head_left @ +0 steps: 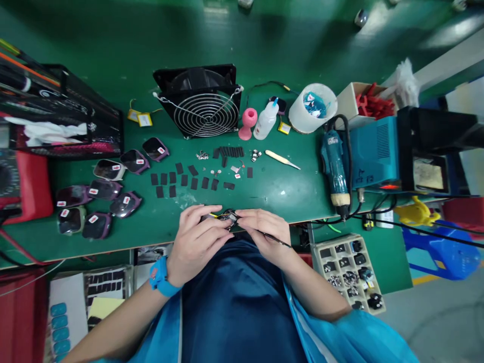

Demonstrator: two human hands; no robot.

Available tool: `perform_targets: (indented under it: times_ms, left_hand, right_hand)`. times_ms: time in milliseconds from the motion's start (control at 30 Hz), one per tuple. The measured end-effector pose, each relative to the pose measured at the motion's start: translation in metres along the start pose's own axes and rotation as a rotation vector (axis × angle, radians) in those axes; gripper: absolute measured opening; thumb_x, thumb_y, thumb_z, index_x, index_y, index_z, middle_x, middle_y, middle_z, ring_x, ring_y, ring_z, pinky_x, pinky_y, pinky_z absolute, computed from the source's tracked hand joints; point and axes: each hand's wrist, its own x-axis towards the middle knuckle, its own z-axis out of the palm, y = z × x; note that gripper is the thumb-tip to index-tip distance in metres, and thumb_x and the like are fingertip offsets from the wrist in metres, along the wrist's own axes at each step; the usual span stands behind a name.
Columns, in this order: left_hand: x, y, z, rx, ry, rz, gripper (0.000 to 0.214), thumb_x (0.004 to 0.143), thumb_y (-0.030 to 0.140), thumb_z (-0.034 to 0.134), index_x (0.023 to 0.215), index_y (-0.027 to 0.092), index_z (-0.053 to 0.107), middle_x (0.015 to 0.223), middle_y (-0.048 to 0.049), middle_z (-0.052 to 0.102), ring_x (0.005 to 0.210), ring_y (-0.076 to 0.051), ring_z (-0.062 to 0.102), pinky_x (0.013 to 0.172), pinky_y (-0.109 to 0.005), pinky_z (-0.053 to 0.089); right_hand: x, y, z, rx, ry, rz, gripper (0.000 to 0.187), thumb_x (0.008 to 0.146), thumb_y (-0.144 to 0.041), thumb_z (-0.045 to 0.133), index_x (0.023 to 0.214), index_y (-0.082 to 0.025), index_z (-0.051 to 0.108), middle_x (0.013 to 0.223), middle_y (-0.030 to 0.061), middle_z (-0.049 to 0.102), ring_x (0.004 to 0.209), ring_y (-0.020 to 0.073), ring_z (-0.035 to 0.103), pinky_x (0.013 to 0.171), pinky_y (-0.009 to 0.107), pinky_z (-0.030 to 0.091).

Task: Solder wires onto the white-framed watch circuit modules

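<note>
At the table's front edge my left hand (pixel 200 239) is closed on a small dark electronic device (pixel 229 218), with silvery parts and a bit of yellow showing between the fingers. My right hand (pixel 266 236) meets it from the other side, fingers pinched around a thin black tool (pixel 278 240), perhaps tweezers, whose rear end sticks out by the wrist. The fingers hide much of the device and the tool's tip. Beyond the hands lie several black rectangular pads (pixel 194 183), small metal pieces (pixel 202 155) and a pale-handled pointed tool (pixel 282 159).
Several dark-screened watch-like cases (pixel 96 225) sit at left. A fan (pixel 204 103), pink holder (pixel 247 124), white bottle (pixel 266 121) and white tub (pixel 302 121) stand behind. To the right are a teal electric screwdriver (pixel 336 171), its box (pixel 374 151) and a parts tray (pixel 346 269).
</note>
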Motion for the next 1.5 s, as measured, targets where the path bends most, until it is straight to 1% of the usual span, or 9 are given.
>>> perform_targets:
  times_ms: [233,367,533,700,900,1033,1167,1367,1500]
  left_hand:
    - [0.0001,-0.0005,0.0004,-0.001,0.022,0.004,0.010,0.090,0.017,0.078,0.089,0.023,0.070,0.097,0.0009,0.082,0.117,-0.027,0.069,0.105,-0.048,0.047]
    - [0.0009,-0.0002,0.0002,-0.001,0.021,0.001,0.009,0.091,0.018,0.078,0.090,0.023,0.070,0.098,0.0006,0.082,0.117,-0.026,0.069,0.105,-0.048,0.047]
    - [0.0006,0.0000,0.0015,-0.001,0.033,0.001,0.009,0.091,0.018,0.078,0.089,0.023,0.070,0.096,0.0007,0.082,0.116,-0.026,0.070,0.105,-0.048,0.047]
    - [-0.0001,-0.0003,0.0029,0.001,0.040,0.007,0.011,0.090,0.017,0.078,0.089,0.023,0.069,0.097,0.0008,0.082,0.116,-0.026,0.069,0.105,-0.049,0.047]
    - [0.0002,0.0001,0.0037,0.004,0.036,0.014,0.010,0.092,0.018,0.077,0.090,0.023,0.068,0.095,0.0011,0.081,0.115,-0.025,0.071,0.106,-0.047,0.046]
    - [0.0000,0.0010,0.0039,-0.004,0.029,0.006,0.010,0.093,0.017,0.076,0.090,0.022,0.069,0.095,0.0010,0.081,0.113,-0.023,0.073,0.109,-0.046,0.045]
    - [0.0006,0.0007,0.0048,-0.010,0.033,0.012,0.009,0.092,0.017,0.076,0.089,0.022,0.069,0.095,0.0006,0.081,0.110,-0.022,0.074,0.110,-0.044,0.045]
    - [0.0002,-0.0007,0.0061,-0.005,0.033,0.005,0.011,0.090,0.016,0.078,0.088,0.022,0.069,0.096,0.0010,0.082,0.110,-0.022,0.074,0.111,-0.045,0.045]
    - [0.0001,-0.0003,0.0061,0.010,0.038,0.000,0.011,0.090,0.016,0.078,0.088,0.023,0.071,0.095,0.0015,0.082,0.108,-0.022,0.075,0.109,-0.045,0.046]
  right_hand:
    - [-0.0021,0.0013,-0.0033,0.095,0.038,0.049,0.019,0.098,-0.008,0.066,0.105,-0.022,0.077,0.105,0.0079,0.083,0.100,0.0200,0.081,0.087,0.034,0.067]
    - [-0.0007,0.0000,-0.0041,0.099,0.041,0.071,0.018,0.097,-0.009,0.067,0.103,-0.021,0.078,0.104,0.0082,0.083,0.096,0.0193,0.081,0.085,0.033,0.067]
    - [-0.0001,-0.0005,-0.0019,0.018,0.037,0.029,0.016,0.098,-0.010,0.067,0.107,-0.020,0.076,0.108,0.0107,0.082,0.099,0.0193,0.080,0.086,0.033,0.067]
    - [-0.0016,0.0005,-0.0006,-0.047,0.005,0.002,0.017,0.100,-0.012,0.064,0.108,-0.021,0.075,0.110,0.0104,0.082,0.099,0.0192,0.079,0.086,0.033,0.067]
    - [-0.0039,0.0027,0.0008,-0.021,0.023,-0.053,0.021,0.099,-0.008,0.063,0.112,-0.020,0.074,0.109,0.0107,0.082,0.104,0.0200,0.079,0.088,0.034,0.067]
    - [-0.0052,0.0037,0.0014,-0.042,0.021,-0.053,0.021,0.098,-0.007,0.065,0.111,-0.020,0.074,0.112,0.0120,0.081,0.102,0.0193,0.079,0.086,0.033,0.066]
    - [-0.0046,0.0035,0.0021,-0.055,0.028,-0.059,0.019,0.097,-0.006,0.066,0.109,-0.019,0.074,0.110,0.0131,0.081,0.099,0.0190,0.079,0.085,0.032,0.066]
    - [-0.0028,0.0029,0.0010,-0.011,0.023,-0.061,0.021,0.098,-0.006,0.063,0.111,-0.018,0.075,0.106,0.0109,0.083,0.105,0.0203,0.079,0.090,0.033,0.066]
    - [-0.0035,0.0036,0.0004,0.007,0.028,-0.057,0.025,0.098,-0.006,0.064,0.115,-0.020,0.076,0.108,0.0096,0.083,0.106,0.0208,0.079,0.091,0.034,0.066]
